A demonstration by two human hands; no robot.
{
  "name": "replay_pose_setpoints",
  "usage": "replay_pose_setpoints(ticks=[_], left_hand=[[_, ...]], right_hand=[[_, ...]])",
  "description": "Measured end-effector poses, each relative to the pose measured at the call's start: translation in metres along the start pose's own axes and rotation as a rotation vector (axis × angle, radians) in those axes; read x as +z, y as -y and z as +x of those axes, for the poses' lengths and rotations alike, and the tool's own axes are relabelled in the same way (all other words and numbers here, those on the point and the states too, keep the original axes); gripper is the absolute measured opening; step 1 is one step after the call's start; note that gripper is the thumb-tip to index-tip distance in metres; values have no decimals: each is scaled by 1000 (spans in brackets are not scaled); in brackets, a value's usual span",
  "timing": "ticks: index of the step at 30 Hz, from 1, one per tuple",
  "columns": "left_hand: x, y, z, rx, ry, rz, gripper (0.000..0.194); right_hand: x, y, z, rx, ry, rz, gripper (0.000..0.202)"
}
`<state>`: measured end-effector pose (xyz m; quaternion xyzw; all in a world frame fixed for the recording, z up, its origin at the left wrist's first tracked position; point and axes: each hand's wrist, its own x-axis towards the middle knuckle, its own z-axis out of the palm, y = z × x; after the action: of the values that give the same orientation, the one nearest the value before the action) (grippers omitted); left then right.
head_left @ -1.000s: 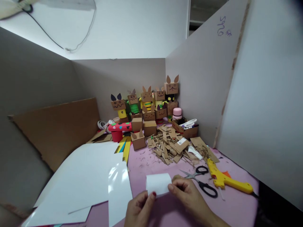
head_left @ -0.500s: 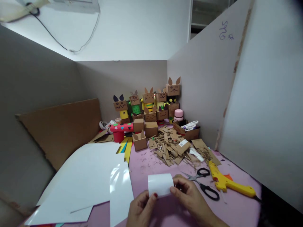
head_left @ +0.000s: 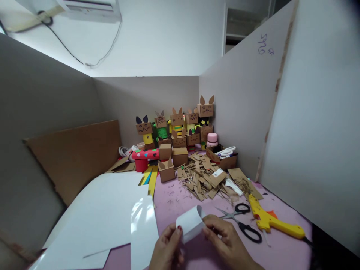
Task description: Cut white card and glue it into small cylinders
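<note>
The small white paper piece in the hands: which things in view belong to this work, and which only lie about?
In the work:
- small white curled paper piece
- left hand, pinching its left edge
- right hand, pinching its right side

Lying about:
- black-handled scissors
- yellow glue gun
- brown cardboard scrap pile
- large white paper sheets
- cardboard box animal figures

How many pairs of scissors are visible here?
2: black-handled scissors on the pink table beside the yellow glue gun; white-handled scissors in the cardboard tray. Others may be hidden.
</note>
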<state>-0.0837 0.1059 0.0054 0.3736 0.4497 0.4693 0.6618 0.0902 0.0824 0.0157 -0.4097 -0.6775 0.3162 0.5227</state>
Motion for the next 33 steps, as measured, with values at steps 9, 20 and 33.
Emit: replay_pose_setpoints(ticks=[9, 20, 33], left_hand=[[4, -4, -1, -19, -2, -175, 39], [19, -2, -6, -50, 57, -326, 33], [4, 20, 9, -5, -37, -144, 43]], right_hand=[[5, -4, -1, 64, 13, -22, 36], [8, -5, 0, 91, 32, 39, 36], [12, -9, -2, 226, -22, 104, 32]])
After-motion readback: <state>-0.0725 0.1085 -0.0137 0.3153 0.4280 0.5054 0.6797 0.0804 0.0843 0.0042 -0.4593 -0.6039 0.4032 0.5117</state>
